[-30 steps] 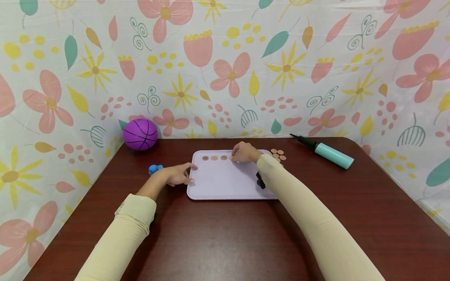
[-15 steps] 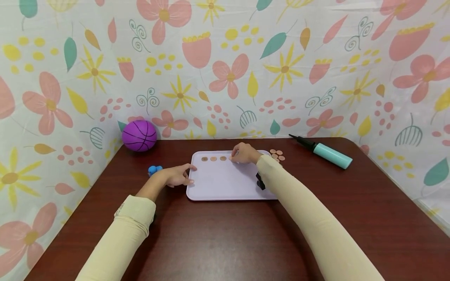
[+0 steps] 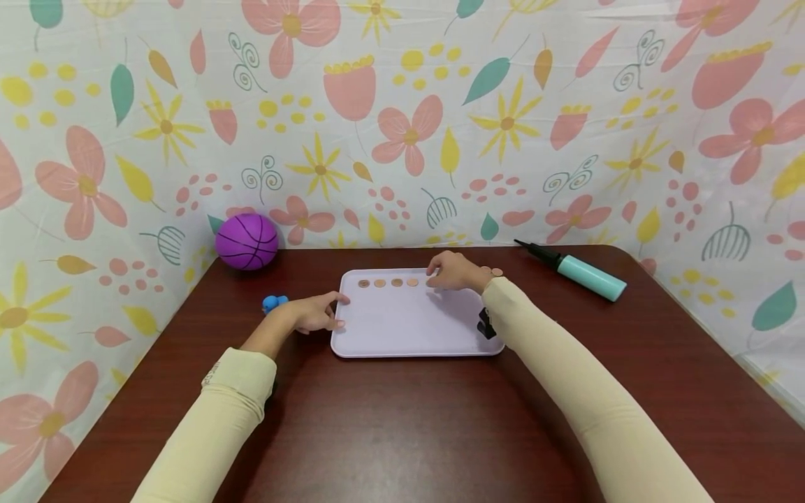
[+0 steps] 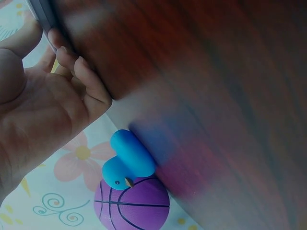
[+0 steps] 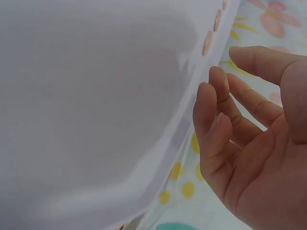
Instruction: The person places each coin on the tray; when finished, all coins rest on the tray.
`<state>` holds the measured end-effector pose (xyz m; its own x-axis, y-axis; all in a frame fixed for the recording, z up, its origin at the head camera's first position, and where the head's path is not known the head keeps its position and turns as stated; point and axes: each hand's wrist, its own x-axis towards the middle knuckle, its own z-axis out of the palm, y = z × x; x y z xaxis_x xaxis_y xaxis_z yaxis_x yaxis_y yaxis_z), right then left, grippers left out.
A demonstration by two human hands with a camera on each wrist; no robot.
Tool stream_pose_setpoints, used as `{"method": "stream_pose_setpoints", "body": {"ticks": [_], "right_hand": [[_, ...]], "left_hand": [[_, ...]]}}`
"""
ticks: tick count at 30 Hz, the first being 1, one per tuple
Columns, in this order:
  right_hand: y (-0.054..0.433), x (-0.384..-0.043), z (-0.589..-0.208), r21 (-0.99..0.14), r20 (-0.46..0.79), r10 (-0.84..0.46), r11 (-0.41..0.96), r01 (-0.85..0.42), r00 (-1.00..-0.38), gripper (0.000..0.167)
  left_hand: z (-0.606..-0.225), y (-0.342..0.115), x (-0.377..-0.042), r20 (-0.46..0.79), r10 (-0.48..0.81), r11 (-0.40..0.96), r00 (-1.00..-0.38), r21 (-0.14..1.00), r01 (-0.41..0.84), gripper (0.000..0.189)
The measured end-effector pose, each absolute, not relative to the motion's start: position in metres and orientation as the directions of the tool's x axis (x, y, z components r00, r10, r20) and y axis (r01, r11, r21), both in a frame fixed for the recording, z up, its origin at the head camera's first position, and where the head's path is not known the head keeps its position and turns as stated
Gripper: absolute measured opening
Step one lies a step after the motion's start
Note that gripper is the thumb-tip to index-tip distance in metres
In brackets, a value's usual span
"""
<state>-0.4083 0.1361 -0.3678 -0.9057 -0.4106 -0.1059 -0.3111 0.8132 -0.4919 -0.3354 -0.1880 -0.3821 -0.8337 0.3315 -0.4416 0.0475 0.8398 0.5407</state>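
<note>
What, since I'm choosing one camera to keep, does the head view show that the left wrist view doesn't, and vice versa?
Only the head view: the right hand, the copper-coloured coins on the tray, and the teal pump.

Only the left wrist view: the palm of the left hand, plus the eye and beak of the blue toy bird.

Both: the left hand, the toy bird, the purple ball, the table and the floral backdrop.

The tray (image 3: 411, 328) has free passage nearside; coins (image 3: 397, 283) (four in a row) obstruct its far side.
</note>
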Motion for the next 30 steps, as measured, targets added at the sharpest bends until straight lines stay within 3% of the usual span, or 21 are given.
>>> {"method": "stream_pose_setpoints", "body": {"ticks": [22,30], "right_hand": [[0.211,-0.406,-0.372,-0.541,0.024,-0.341,0.786,-0.299,-0.94,0.026],[0.231,-0.402,-0.379,-0.532,-0.008,-0.306,0.807,-0.255,-0.952,0.028]], "left_hand": [[-0.383,-0.19,-0.335,-0.412,0.358,0.826,-0.838,0.557,0.079,0.058],[-0.381,-0.19,-0.334,-0.415,0.363,0.824,-0.834,0.562,0.079,0.058]]}}
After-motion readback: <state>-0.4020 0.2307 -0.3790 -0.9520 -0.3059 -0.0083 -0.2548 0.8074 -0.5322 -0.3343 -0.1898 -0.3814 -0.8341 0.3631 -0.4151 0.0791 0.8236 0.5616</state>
